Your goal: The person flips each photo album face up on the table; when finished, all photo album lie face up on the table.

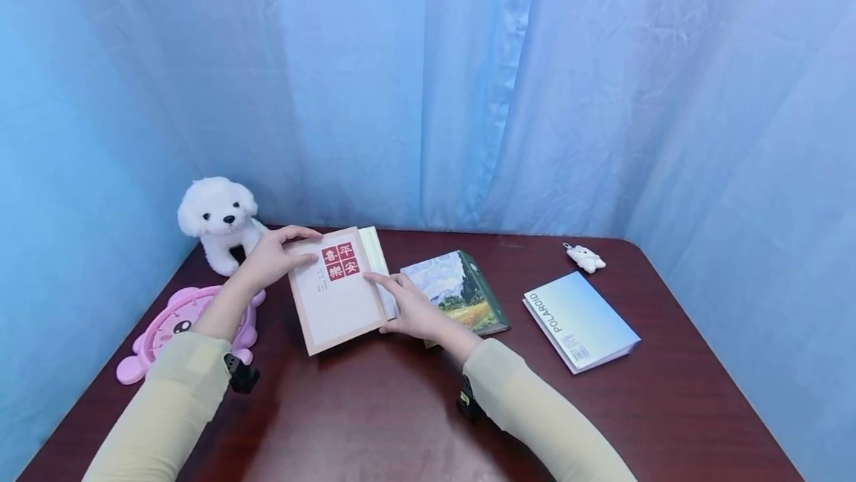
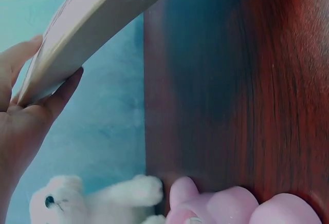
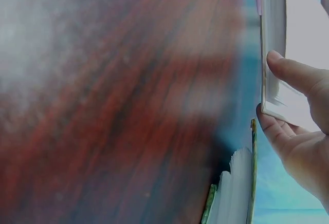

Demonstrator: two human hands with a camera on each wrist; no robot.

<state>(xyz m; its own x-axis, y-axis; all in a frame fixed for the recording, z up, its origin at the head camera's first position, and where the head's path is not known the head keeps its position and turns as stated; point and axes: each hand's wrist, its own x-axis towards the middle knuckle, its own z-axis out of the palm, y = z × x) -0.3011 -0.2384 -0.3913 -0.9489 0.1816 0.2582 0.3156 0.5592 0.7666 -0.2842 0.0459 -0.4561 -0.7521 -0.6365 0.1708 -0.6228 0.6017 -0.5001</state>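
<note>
A pale book (image 1: pixel 337 311) with a red square of characters on its cover is held tilted above the table. My left hand (image 1: pixel 274 255) grips its upper left side, thumb on the cover and fingers behind, as the left wrist view shows of the book (image 2: pixel 97 18). My right hand (image 1: pixel 416 311) pinches the right side, where a strip of page edges (image 1: pixel 379 266) shows beyond the cover. In the right wrist view, the right thumb lies against the book's inner side (image 3: pixel 275 29). Just right of that hand is a book with a painted landscape cover (image 1: pixel 455 292), partly hidden by it.
A white plush dog (image 1: pixel 217 218) sits at the back left, behind a pink cartoon-shaped plastic item (image 1: pixel 174 318) near the left forearm. Farther right are a pale blue POLAROID album (image 1: pixel 582 322) and a small white plush keychain (image 1: pixel 585 258). Blue curtains (image 1: pixel 374 96) surround the dark red table (image 1: pixel 374 415).
</note>
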